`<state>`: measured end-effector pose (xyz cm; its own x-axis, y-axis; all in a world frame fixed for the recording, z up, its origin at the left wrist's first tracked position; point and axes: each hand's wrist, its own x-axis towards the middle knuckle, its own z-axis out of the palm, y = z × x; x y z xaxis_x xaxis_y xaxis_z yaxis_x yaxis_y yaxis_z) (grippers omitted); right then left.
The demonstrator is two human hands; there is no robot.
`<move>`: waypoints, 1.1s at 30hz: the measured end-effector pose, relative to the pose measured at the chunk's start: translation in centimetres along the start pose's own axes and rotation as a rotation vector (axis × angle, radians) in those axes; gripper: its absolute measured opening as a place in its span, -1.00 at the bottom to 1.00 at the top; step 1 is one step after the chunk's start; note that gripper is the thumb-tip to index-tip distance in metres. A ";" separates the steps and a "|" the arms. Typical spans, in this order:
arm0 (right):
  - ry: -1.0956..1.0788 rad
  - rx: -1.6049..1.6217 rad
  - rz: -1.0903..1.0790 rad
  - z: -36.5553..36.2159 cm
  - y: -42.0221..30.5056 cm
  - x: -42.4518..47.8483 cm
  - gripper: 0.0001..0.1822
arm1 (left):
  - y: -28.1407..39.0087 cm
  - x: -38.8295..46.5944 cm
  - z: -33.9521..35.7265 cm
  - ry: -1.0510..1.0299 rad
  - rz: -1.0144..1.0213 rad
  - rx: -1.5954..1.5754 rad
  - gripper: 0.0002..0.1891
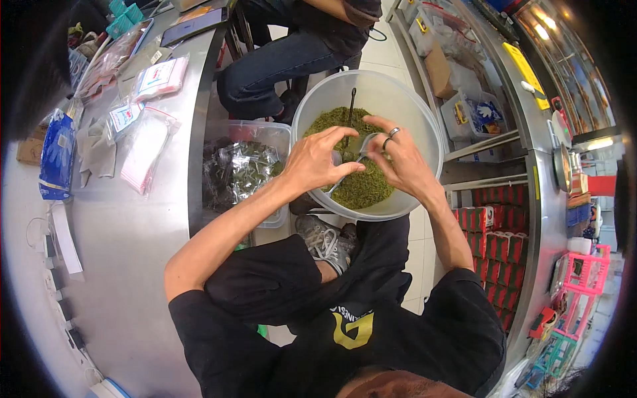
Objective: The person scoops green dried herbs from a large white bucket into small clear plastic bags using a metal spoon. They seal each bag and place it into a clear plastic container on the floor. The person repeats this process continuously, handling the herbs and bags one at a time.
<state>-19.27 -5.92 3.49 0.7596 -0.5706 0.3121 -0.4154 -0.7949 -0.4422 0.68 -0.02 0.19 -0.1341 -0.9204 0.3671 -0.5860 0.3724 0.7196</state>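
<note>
A large translucent plastic tub [425, 144] before me holds green, crumbly plant material [366, 191]. Over it, my left hand [326, 159] curves with thumb and fingers apart. My right hand [398, 156], with dark rings on its fingers, is bent close to a clear, round-looking piece between the hands; whether either hand grips it I cannot tell. A spoon [338, 186] with a pale handle lies slanted under my hands, partly hidden. A dark thin-handled utensil [352, 107] stands upright in the green material.
A clear bin [286, 199] of small plastic bags stands left of the tub. A steel table [149, 239] at left bears packs of zip bags [161, 79]. Another person's jeans-clad leg [278, 64] is beyond the tub. Steel shelving [540, 209] with red boxes [492, 268] stands at right.
</note>
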 end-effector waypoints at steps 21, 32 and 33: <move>0.284 0.963 0.446 2.3 -1.4 -0.6 -0.45 | -0.6 0.4 0.0 -0.012 -0.206 -0.330 -0.78; 0.327 0.881 0.402 2.5 -1.6 -0.8 -0.54 | 0.6 0.5 -1.1 -0.132 -0.317 -0.319 -0.79; 0.319 0.889 0.394 2.5 -1.6 -0.8 -0.54 | 0.5 0.4 -1.1 -0.128 -0.311 -0.324 -0.79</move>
<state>-17.92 -3.67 1.81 0.4266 -0.8899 0.1616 0.0137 -0.1723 -0.9850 1.23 -0.09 1.39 -0.1012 -0.9939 0.0436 -0.3370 0.0755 0.9385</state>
